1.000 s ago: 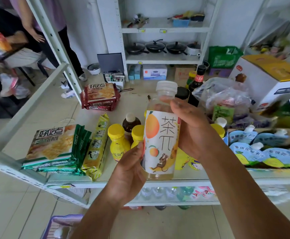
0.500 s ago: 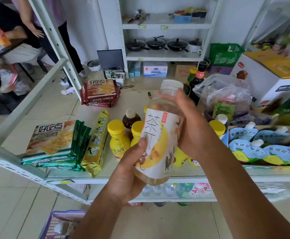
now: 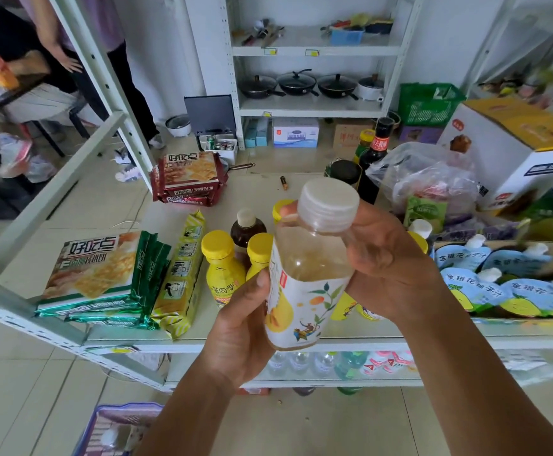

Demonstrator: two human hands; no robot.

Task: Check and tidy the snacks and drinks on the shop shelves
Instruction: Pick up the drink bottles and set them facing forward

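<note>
I hold a clear tea bottle [image 3: 308,274] with a white cap and a white and yellow label in both hands, above the front of the white shelf [image 3: 258,189]. Its cap tilts toward me. My left hand [image 3: 239,327] grips the lower body from the left. My right hand [image 3: 387,261] wraps the upper body and neck from the right. Behind it stand yellow-capped bottles [image 3: 222,268] and a brown bottle [image 3: 247,232]. Green biscuit packs [image 3: 100,278], a yellow pack [image 3: 183,271] and red packs [image 3: 189,177] lie to the left.
Blue drink pouches [image 3: 505,287] fill a carton at right, behind it a plastic bag [image 3: 426,182], a soy sauce bottle [image 3: 375,153] and a white and yellow box [image 3: 512,149]. A shelf with pans [image 3: 308,83] stands behind. A person stands at top left. A purple basket [image 3: 117,429] sits on the floor.
The bottle has tilted further, its cap now pointing toward me, and it has been turned so a different side of the label faces me. Both hands keep their hold.
</note>
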